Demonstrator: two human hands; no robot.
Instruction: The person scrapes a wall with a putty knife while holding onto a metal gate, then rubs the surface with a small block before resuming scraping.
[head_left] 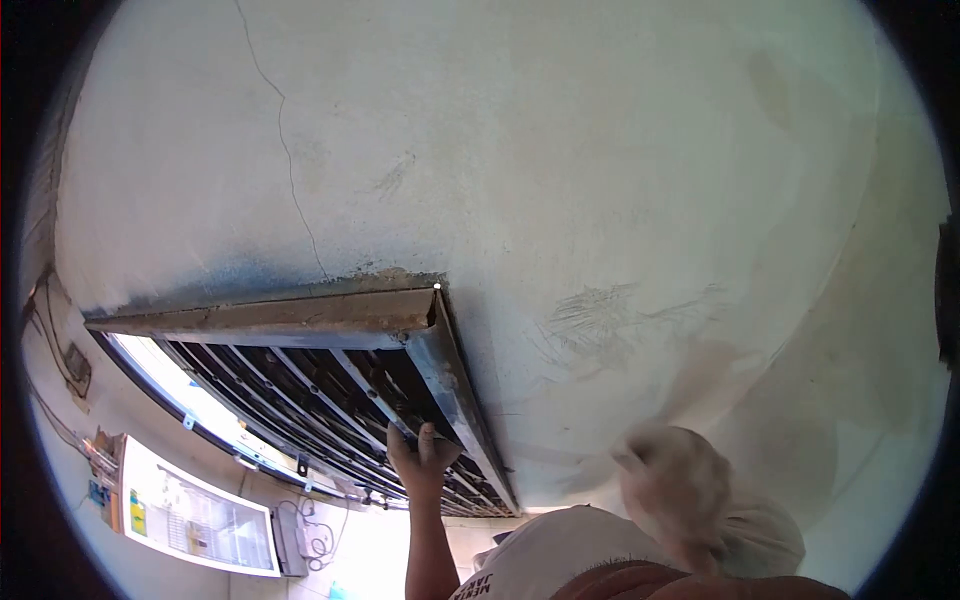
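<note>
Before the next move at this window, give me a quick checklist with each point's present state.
1. Left hand at the window grille: ok, it is raised in front of the bars near the frame's corner.
2. Left grip firm on a bar: cannot tell; the contact is too small to make out.
3. Right hand clear of the grille: ok, it is apart from it, over by the wall.
4. Right hand's contents: cannot tell, it is blurred.
5. Wall free of cracks: not ok, a thin crack runs to the window frame.
6. Wall unmarked: not ok, scuff marks show beside the window.
</note>
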